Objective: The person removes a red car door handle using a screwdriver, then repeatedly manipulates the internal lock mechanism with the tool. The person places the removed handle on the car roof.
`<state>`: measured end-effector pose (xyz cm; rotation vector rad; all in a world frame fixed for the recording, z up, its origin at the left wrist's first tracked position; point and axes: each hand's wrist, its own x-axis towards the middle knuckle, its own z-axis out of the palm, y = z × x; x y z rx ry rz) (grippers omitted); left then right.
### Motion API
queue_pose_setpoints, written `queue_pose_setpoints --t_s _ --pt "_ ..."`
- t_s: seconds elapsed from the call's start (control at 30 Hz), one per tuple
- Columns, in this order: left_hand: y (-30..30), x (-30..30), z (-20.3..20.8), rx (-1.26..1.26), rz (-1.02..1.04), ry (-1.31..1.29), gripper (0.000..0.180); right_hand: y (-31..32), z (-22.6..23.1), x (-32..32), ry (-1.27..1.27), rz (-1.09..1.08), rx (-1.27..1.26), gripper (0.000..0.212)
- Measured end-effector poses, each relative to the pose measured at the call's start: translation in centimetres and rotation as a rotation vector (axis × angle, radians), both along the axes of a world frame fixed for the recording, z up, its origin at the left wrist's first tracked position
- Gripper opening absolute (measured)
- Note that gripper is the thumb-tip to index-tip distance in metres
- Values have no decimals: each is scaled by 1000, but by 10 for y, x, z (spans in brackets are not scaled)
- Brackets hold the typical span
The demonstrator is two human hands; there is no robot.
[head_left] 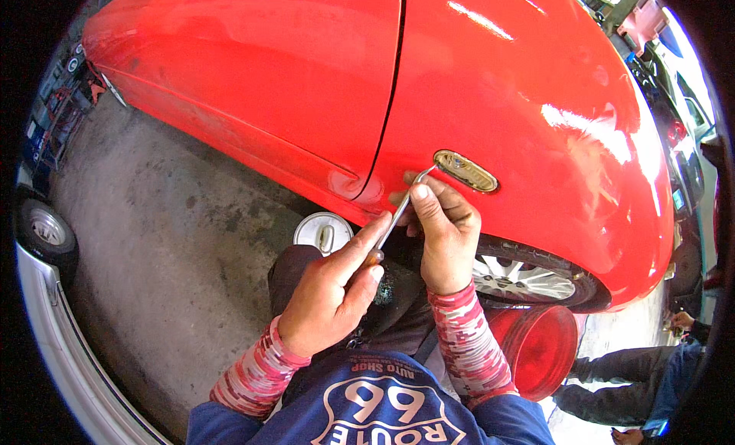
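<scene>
A slim metal pick (401,209) with a bent tip and a brownish handle slants up toward the car. My left hand (328,292) is closed around its handle end. Higher up the shaft, my right hand (444,227) pinches the pick close to its tip. That tip meets the left end of an oval side marker light (465,171), or comes very near it; I cannot tell whether it is under the rim. The light sits in the red front fender (528,139), right of the door seam. My right fingers are beside the light's lower left edge.
Below the fender is a wheel (528,278) with silver spokes. A red bucket (542,351) stands at my right, and a white round lid or container (323,232) lies by my knee. Another person's legs (620,380) show at far right. A silver car (65,330) is at left.
</scene>
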<state>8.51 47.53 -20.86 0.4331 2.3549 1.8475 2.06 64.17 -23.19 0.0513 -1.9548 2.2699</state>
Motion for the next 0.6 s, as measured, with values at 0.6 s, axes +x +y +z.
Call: queue_pose_setpoints --t_s 0.6 --pt "34 2 -11 174 116 -204 56 6 -14 -17 35 -15 -70 30"
